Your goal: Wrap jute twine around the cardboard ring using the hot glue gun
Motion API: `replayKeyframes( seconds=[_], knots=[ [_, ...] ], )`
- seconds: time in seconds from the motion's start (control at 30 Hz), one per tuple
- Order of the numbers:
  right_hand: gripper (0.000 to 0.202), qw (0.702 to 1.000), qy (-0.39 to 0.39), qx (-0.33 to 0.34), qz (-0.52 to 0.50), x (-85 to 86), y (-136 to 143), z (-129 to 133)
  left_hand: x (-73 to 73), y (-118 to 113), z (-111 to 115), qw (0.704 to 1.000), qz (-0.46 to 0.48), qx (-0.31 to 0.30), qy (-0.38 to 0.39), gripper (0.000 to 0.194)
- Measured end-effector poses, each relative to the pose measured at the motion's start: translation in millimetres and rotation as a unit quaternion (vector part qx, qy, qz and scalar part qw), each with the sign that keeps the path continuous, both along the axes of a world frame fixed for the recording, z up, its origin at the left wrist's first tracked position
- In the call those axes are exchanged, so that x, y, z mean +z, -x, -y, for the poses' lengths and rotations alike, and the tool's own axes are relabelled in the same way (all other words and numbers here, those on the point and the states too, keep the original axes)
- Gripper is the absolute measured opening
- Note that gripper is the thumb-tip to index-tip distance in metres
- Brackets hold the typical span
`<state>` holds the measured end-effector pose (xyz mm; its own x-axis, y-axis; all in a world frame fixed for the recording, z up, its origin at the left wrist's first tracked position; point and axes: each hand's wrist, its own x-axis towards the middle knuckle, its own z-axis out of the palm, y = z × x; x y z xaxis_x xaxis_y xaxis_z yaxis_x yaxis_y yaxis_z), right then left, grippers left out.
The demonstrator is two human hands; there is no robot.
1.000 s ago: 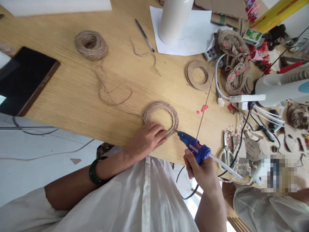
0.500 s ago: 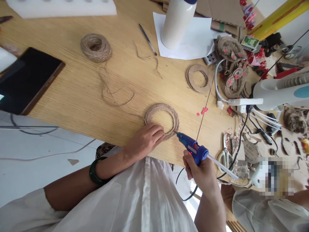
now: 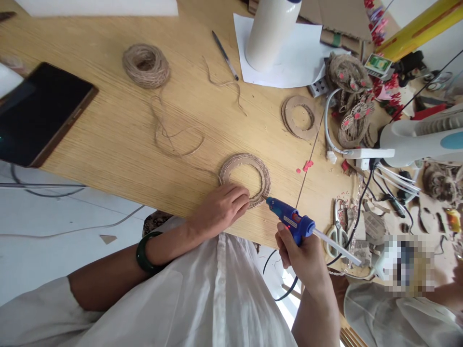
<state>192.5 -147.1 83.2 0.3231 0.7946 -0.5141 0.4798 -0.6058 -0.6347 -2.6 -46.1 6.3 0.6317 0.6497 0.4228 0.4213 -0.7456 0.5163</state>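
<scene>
A cardboard ring wound with twine (image 3: 263,168) lies flat near the table's front edge. My left hand (image 3: 222,207) rests over its lower left part, fingers together and pressed on the ring; the fingertips are partly hidden. In my right hand (image 3: 302,253) is a blue hot glue gun (image 3: 291,218) with a white glue stick out of its back. Its nozzle tip is at the ring's lower right edge. A loose strand of twine (image 3: 181,153) runs from the ring's left side to a twine ball (image 3: 145,67) further back.
Another cardboard ring (image 3: 289,120) lies behind, near red bits (image 3: 307,166). A pen (image 3: 224,55), white bottle (image 3: 271,36) and paper (image 3: 304,58) are at the back, a black tablet (image 3: 43,111) at left. Scissors (image 3: 337,233), cables and craft pieces crowd the right, beside another person (image 3: 394,313).
The camera view has shifted slightly. Both hands, the glue gun and the ring keep nearly the same places relative to each other.
</scene>
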Motion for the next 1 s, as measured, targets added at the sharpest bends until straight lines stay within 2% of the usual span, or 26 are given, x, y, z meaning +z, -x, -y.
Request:
replayKeyframes(
  seconds=[0.17, 0.27, 0.4, 0.57, 0.77, 0.87, 1.0],
  knots=[
    [0.055, 1.000, 0.002, 0.018, 0.009, 0.1, 1, 2, -1.0, 1, 0, 0.999, 0.023, -0.003, 0.033, 0.010],
    [0.055, 0.999, 0.025, 0.020, 0.028, 0.1, 2, 5, -3.6, 3, -1, 0.999, 0.010, -0.019, 0.050, 0.021],
    [0.055, 0.999, 0.027, 0.009, 0.042, 0.9, 4, 4, -4.8, 4, -1, 0.998, -0.013, -0.026, 0.063, 0.012],
    [0.057, 0.998, 0.041, 0.020, 0.038, 3.1, 5, 2, -4.8, 3, 0, 0.998, -0.010, -0.028, 0.064, 0.012],
    [0.055, 1.000, 0.018, -0.015, 0.015, 3.7, 8, 2, -4.6, 3, 0, 0.998, -0.009, -0.029, 0.063, 0.011],
    [0.056, 0.999, 0.047, -0.007, -0.005, 4.9, 9, 4, -4.5, 3, 0, 0.998, -0.005, -0.033, 0.062, 0.011],
    [0.052, 0.997, 0.017, -0.069, -0.014, 9.6, 10, 6, -4.8, 1, 1, 0.997, -0.003, -0.030, 0.072, 0.009]
  ],
)
